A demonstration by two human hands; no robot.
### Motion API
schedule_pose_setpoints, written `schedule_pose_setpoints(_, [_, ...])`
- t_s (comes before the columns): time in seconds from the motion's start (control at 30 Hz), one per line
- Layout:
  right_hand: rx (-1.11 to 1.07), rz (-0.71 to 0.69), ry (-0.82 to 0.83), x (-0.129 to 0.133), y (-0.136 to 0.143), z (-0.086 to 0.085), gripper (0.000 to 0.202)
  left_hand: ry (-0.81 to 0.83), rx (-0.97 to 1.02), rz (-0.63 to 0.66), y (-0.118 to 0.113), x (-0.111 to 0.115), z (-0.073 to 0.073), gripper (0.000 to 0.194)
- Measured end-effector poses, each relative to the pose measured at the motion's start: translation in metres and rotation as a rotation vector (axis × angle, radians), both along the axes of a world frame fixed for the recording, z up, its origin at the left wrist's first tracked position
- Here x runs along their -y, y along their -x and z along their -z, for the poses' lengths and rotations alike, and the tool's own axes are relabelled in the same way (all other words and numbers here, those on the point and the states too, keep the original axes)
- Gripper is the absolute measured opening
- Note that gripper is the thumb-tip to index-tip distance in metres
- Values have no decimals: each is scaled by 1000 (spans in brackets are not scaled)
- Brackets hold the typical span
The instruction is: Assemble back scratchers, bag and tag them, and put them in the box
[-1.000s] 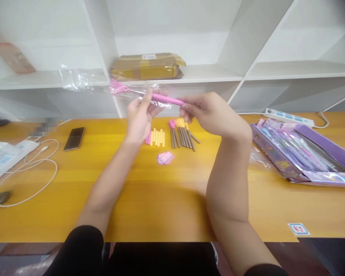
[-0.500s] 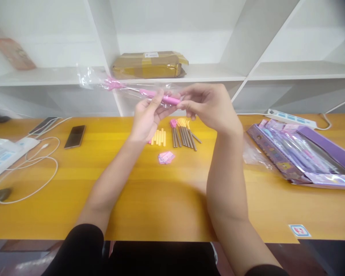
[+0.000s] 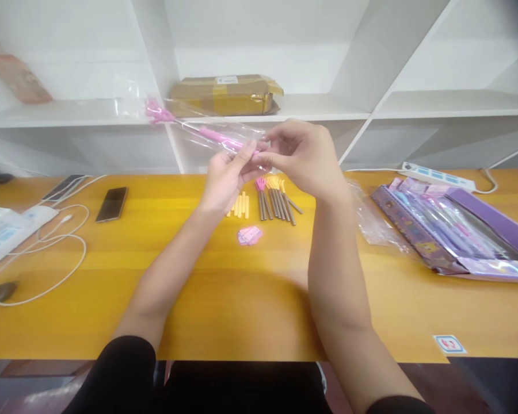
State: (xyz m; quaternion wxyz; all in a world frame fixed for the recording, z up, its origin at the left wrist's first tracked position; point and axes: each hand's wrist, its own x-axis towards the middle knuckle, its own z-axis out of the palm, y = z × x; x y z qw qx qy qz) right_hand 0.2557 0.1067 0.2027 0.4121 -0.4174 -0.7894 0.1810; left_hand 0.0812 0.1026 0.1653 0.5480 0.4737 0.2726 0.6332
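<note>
White shelving (image 3: 319, 104) fills my feed beyond the hands, with a taped cardboard box (image 3: 224, 95) on it, and a yellow-brown tabletop (image 3: 242, 305) spreads out beneath them. Both hands are raised off that surface and close together, busy with one slim pink stick (image 3: 220, 138) inside a clear plastic sleeve (image 3: 194, 133). I read the left hand (image 3: 227, 181) as clamped on the stick's near end through the plastic, thumb on top and fingers underneath. On the right hand (image 3: 304, 155), thumb and fingertips come in at that same end, just beside the left thumb; whether they pinch the sleeve's edge or the stick itself, I cannot tell. What matters most to me is the axis: the stick slants away from the hands, up and to their left, its hand-shaped pink head (image 3: 157, 111) farthest out and the loose end of the sleeve reaching past it. So the left hand is nearer to most of its length, while the right hand is near the butt end only. Below the hands I have yellow tubes (image 3: 240, 205), metal rods (image 3: 276, 201) with pink and yellow heads, and a small pile of cards (image 3: 249, 234). Right of the hands lie clear bags (image 3: 373, 221) and an open purple box (image 3: 414, 231) of packaged items; well to their left is a dark phone (image 3: 112, 204).
</note>
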Motion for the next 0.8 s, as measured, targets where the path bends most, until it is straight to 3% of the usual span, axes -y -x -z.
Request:
schedule_pose_setpoints(0.13, [-5,62,-73,3,-1,-1,36,4,-25,47,2,-1,0,33])
schedule_pose_setpoints(0.43, [42,23,-43,15,-8,-9,20,22,-93,33,15,-9,-3,36])
schedule_pose_setpoints(0.67, [-19,-180,64,16,-28,-9,73,25,-121,15,26,-13,-5,33])
schedule_pose_setpoints(0.73, [-15,-188,18,15,-30,-9,63,36,-123,29,28,-13,-7,32])
schedule_pose_setpoints(0.8, [-7,-185,-54,13,-29,-9,41,36,-134,54,28,-12,-7,31])
